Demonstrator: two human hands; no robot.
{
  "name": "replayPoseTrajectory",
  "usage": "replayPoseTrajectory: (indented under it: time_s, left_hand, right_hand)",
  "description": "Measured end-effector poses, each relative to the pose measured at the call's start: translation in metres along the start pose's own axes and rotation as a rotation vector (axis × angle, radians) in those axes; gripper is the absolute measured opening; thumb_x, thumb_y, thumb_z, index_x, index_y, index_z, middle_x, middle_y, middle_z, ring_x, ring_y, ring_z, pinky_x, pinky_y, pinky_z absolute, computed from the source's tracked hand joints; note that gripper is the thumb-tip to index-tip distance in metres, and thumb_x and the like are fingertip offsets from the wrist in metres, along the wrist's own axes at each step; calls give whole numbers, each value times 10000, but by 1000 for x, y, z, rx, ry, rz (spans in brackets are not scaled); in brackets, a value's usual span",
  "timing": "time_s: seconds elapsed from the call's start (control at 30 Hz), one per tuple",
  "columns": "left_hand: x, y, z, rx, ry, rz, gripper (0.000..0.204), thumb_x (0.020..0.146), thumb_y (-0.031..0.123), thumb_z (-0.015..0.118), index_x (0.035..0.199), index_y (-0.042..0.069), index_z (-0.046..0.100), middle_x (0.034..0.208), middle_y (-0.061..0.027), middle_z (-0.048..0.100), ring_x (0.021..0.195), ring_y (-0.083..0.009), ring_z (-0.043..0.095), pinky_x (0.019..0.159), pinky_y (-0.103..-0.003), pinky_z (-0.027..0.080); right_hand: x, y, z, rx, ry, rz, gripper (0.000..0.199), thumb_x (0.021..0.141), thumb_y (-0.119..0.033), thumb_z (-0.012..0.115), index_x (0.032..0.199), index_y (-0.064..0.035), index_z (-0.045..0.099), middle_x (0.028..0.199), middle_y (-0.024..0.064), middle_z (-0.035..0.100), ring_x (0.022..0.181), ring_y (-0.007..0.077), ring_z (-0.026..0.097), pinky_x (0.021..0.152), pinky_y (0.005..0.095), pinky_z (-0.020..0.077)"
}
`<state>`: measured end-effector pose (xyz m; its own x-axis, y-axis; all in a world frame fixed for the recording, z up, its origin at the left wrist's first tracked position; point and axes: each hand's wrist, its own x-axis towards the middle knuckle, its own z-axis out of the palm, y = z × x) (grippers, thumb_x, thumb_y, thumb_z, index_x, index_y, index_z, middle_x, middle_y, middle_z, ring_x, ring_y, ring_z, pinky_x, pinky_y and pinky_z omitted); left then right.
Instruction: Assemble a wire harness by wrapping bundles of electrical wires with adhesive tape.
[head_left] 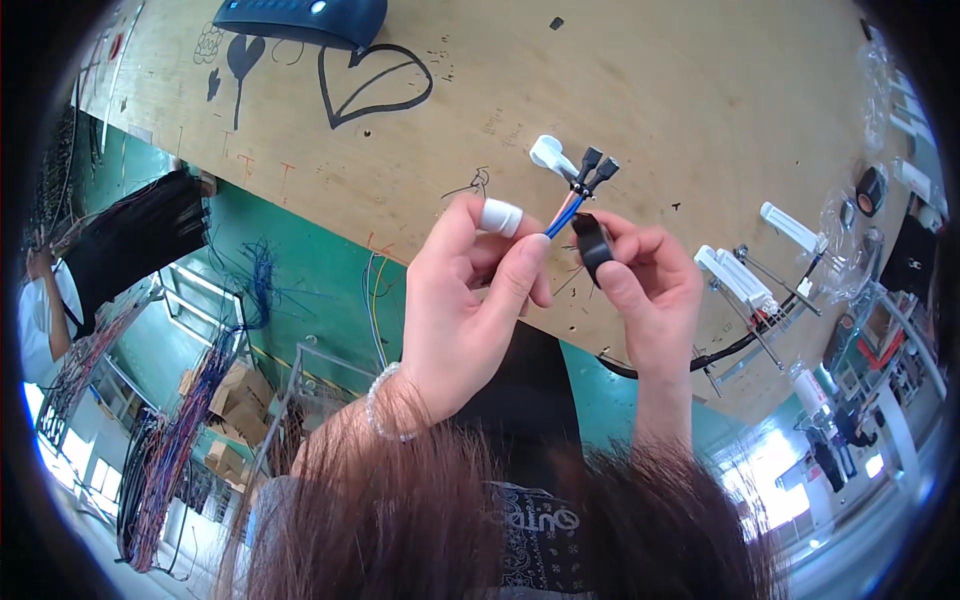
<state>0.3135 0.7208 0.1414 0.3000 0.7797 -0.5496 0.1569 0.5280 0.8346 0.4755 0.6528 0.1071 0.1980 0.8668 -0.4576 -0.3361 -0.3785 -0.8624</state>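
Note:
Between thumb and fingers, my left hand (470, 300) pinches a short wire bundle (566, 213) of blue and pinkish wires. Its far end fans out into two black terminal sleeves (597, 168) and a white connector (551, 155); something dark wraps the wires just below them. White wrapping (501, 217) covers the tip of my left index finger. A small roll of black tape (593, 245) sits in my right hand (650, 275), gripped by thumb and fingers close beside the wires. Whether a strip of tape joins roll and bundle, I cannot tell.
Under my hands lies a wooden board (700, 90) with black marker drawings. A dark blue object (300, 20) rests at its far edge. White clamp-like fixtures (738, 278) and a black cable (720, 357) are at right. Wire bundles (185, 430) hang at left, near another person (45, 300).

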Motion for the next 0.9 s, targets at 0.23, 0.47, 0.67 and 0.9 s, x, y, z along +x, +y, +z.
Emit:
replayPoseTrajectory:
  time_s: [0.23,0.47,0.67,0.9]
  left_hand:
    - [-10,-9,-3,-52,12,-80,127,951,105,574,944,23,478,752,-54,617,673,-78,578,587,-195,437]
    - [-9,-4,-5,-87,45,-132,135,924,65,606,907,7,485,752,-36,599,672,-71,574,605,-201,450]
    - [-7,-8,-5,-57,55,-93,143,897,34,629,885,11,488,740,14,579,656,-3,513,567,-157,418]
    - [-6,-18,-1,-63,76,-20,142,884,21,635,961,-1,518,682,-19,598,627,-14,533,552,-167,426]
  right_hand:
    - [18,0,11,101,-132,93,430,842,-176,716,1174,38,547,1219,217,596,1112,270,605,937,395,503]
    - [23,-5,7,104,-212,104,420,836,-165,692,1185,29,564,1196,203,605,1119,274,593,967,394,475]
    - [25,-21,6,35,-249,160,424,799,-180,683,1140,47,573,1149,168,622,1076,230,605,980,365,452]
    - [22,-31,8,-29,-218,209,492,796,-227,676,1169,71,558,1118,139,619,1054,212,603,974,354,449]
